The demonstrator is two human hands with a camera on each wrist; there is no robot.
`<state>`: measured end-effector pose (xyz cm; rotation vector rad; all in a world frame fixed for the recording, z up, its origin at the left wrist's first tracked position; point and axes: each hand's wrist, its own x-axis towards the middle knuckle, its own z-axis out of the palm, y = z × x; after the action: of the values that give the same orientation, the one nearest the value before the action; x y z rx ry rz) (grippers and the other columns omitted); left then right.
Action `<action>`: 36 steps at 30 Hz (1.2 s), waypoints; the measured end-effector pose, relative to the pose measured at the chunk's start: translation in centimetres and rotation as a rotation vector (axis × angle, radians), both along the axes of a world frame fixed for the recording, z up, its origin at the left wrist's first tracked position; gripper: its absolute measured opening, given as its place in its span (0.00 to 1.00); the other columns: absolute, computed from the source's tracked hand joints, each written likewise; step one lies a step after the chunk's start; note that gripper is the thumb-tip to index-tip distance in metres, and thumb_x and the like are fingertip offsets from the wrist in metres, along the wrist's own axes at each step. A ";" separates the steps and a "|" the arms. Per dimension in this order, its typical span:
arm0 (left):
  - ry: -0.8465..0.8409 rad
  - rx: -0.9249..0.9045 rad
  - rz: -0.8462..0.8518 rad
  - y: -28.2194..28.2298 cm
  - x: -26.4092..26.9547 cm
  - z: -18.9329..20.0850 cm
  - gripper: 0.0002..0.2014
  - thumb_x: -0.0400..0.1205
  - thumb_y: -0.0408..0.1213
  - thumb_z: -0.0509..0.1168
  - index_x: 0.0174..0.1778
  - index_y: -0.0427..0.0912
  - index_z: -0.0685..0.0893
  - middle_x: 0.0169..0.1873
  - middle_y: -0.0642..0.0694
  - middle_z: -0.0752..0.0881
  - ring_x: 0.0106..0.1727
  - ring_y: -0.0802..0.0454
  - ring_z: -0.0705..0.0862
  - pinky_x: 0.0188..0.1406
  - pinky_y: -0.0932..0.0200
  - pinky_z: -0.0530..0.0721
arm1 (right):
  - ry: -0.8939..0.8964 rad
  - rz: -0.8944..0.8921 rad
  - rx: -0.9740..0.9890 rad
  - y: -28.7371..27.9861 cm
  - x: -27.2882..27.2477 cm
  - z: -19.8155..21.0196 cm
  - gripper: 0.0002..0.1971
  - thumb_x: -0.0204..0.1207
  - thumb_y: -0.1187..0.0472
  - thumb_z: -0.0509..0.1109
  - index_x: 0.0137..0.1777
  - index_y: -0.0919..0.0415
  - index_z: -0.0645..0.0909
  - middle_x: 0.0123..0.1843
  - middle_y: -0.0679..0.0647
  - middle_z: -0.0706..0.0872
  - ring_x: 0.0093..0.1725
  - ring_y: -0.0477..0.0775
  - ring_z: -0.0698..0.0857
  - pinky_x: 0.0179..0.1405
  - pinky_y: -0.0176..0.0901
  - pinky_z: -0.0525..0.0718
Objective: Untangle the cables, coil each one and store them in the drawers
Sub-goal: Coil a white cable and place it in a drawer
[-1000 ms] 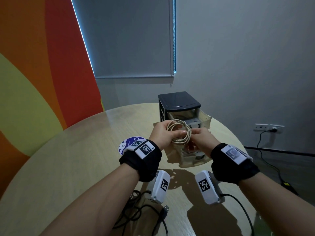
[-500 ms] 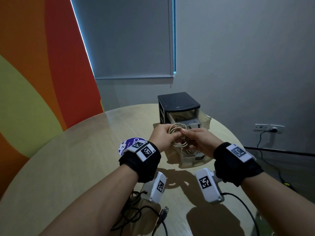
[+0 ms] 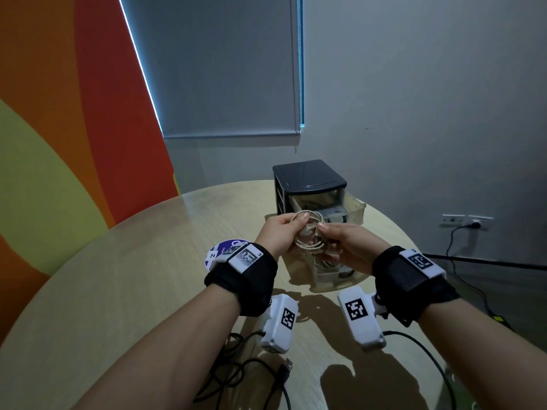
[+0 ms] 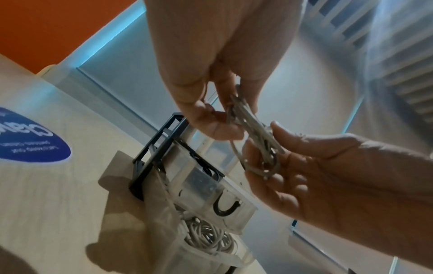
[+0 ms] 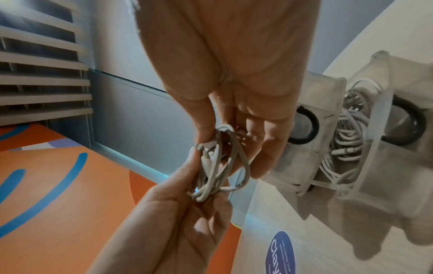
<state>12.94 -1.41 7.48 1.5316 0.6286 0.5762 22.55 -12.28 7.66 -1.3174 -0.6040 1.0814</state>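
Note:
A coiled beige cable [image 3: 310,233] is held in the air just above the pulled-out drawers. My left hand [image 3: 291,229] grips the coil's left side, thumb on top. My right hand [image 3: 328,235] pinches its right side and the loose end near the middle. In the left wrist view the cable [image 4: 254,129] runs between the fingertips of both hands. From the right wrist the same coil [image 5: 218,163] shows as a narrow bundle. Beneath them, a translucent drawer [image 3: 324,279] holds a white cable [image 5: 342,140]. A tangle of black cables [image 3: 245,371] lies on the table near me.
The black drawer unit [image 3: 307,179] stands at the far side of the round wooden table [image 3: 118,276], its top drawer [image 3: 355,207] also pulled out. A blue round sticker [image 3: 214,253] lies left of my left wrist. Wall socket and cord at the right.
The round open coil has been squeezed into a narrower bundle. My right hand has moved left over it and closed in on the middle; both hands have dropped slightly.

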 end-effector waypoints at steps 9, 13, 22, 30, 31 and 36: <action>-0.042 0.041 0.059 -0.1 -0.1 -0.2 0.08 0.78 0.35 0.69 0.46 0.32 0.89 0.28 0.43 0.86 0.25 0.55 0.84 0.22 0.67 0.79 | -0.074 -0.029 -0.033 0.0 -0.2 0.2 0.14 0.81 0.61 0.65 0.59 0.70 0.80 0.42 0.59 0.87 0.35 0.49 0.86 0.21 0.32 0.78; -0.048 0.005 0.039 0.1 0.1 -0.5 0.09 0.82 0.36 0.65 0.48 0.35 0.87 0.35 0.42 0.87 0.36 0.51 0.85 0.31 0.64 0.82 | 0.003 -0.021 0.000 0.2 0.0 0.2 0.16 0.81 0.58 0.65 0.61 0.70 0.80 0.48 0.64 0.87 0.42 0.54 0.86 0.29 0.37 0.85; -0.014 -0.039 -0.094 -0.8 0.8 0.4 0.12 0.86 0.37 0.58 0.55 0.34 0.84 0.41 0.43 0.86 0.38 0.54 0.84 0.31 0.67 0.83 | 0.203 -0.200 0.154 1.5 0.4 0.7 0.18 0.85 0.60 0.56 0.66 0.73 0.76 0.42 0.61 0.85 0.38 0.52 0.84 0.29 0.37 0.86; -0.082 -0.104 -0.084 0.2 2.3 2.7 0.07 0.80 0.27 0.65 0.50 0.26 0.84 0.31 0.43 0.88 0.29 0.55 0.88 0.33 0.65 0.88 | 0.004 -0.340 0.209 2.2 2.6 1.7 0.13 0.83 0.63 0.61 0.54 0.74 0.80 0.34 0.62 0.86 0.25 0.49 0.86 0.27 0.38 0.86; -0.091 -0.125 -0.065 0.4 2.7 3.0 0.08 0.81 0.26 0.65 0.51 0.24 0.84 0.31 0.42 0.88 0.28 0.55 0.87 0.32 0.65 0.88 | -0.015 -0.343 0.215 2.3 2.9 1.9 0.13 0.84 0.62 0.60 0.50 0.72 0.81 0.34 0.61 0.86 0.24 0.48 0.86 0.27 0.37 0.86; -0.084 -0.202 0.004 0.9 4.7 4.0 0.07 0.81 0.25 0.64 0.39 0.27 0.82 0.31 0.38 0.85 0.21 0.54 0.85 0.26 0.65 0.87 | -0.134 -0.464 0.120 2.7 4.8 2.5 0.15 0.84 0.59 0.58 0.38 0.63 0.78 0.36 0.56 0.81 0.34 0.50 0.81 0.35 0.39 0.81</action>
<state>17.60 -0.49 11.46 1.3104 0.6070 0.5602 27.38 -9.56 10.14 -1.3455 -0.4233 0.5735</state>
